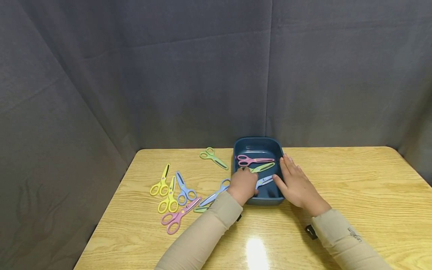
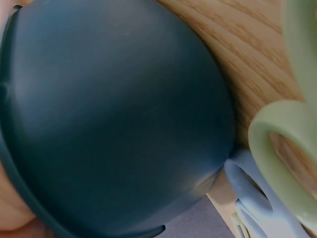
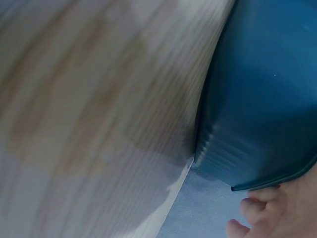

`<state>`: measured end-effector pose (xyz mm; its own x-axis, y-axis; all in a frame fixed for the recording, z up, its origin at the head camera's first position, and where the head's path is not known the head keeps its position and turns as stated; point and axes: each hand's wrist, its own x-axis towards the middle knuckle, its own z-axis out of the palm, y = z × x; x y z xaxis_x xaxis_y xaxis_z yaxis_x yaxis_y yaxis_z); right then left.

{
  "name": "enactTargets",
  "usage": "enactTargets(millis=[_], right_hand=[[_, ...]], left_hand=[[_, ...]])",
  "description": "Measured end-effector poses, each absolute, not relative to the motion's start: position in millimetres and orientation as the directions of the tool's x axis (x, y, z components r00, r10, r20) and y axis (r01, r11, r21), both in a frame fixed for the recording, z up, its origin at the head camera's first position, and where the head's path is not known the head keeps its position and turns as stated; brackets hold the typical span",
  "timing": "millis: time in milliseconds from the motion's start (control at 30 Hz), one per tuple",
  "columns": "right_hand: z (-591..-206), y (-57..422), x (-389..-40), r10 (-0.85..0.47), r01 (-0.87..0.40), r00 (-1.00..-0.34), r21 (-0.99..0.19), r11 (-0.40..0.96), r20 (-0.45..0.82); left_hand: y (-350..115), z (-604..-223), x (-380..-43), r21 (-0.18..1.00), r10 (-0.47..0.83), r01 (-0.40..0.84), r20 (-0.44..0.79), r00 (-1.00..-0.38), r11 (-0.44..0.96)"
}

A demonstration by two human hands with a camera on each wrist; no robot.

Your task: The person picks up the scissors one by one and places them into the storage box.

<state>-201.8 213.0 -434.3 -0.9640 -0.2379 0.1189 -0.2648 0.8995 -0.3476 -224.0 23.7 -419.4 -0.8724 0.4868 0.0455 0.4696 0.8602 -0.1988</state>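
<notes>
A dark blue plastic bin (image 1: 257, 141) stands at the table's back edge. My left hand (image 1: 243, 184) reaches over its near left side, fingers curled around the handle end of blue scissors (image 1: 265, 181), whose blades point right. The hand hides the handles. Pink scissors (image 1: 257, 161) and green scissors (image 1: 264, 167) lie inside the bin, the green ones partly behind the hand. Flat against the bin's right wall, my right hand (image 1: 298, 186) rests with straight fingers, its thumb over the rim near the blue blade tip. The left wrist view shows mostly the bin's outer wall (image 2: 124, 109).
Left of the bin, several scissors lie loose on the wooden table (image 1: 354, 180): green scissors (image 1: 216, 160), yellow scissors (image 1: 163, 183), pink scissors (image 1: 182, 213) and blue scissors (image 1: 212, 197) among them. A grey curtain (image 1: 202, 93) hangs behind the table.
</notes>
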Motion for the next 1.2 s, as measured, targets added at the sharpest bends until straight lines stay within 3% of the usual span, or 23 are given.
enactTargets(millis=[700, 1200], right_hand=[[-435.0, 211.2, -200.8, -0.241, -0.268, -0.963, -0.346, 0.899, 0.120], [-432.9, 211.1, -201.1, -0.234, -0.262, -0.965, -0.353, 0.898, 0.120]], left_hand=[[23.2, -424.5, -225.2, -0.172, 0.486, 0.476, 0.022, -0.874, 0.863], [13.8, -421.9, -224.8, -0.044, 0.529, 0.532, 0.191, -0.827, 0.846]])
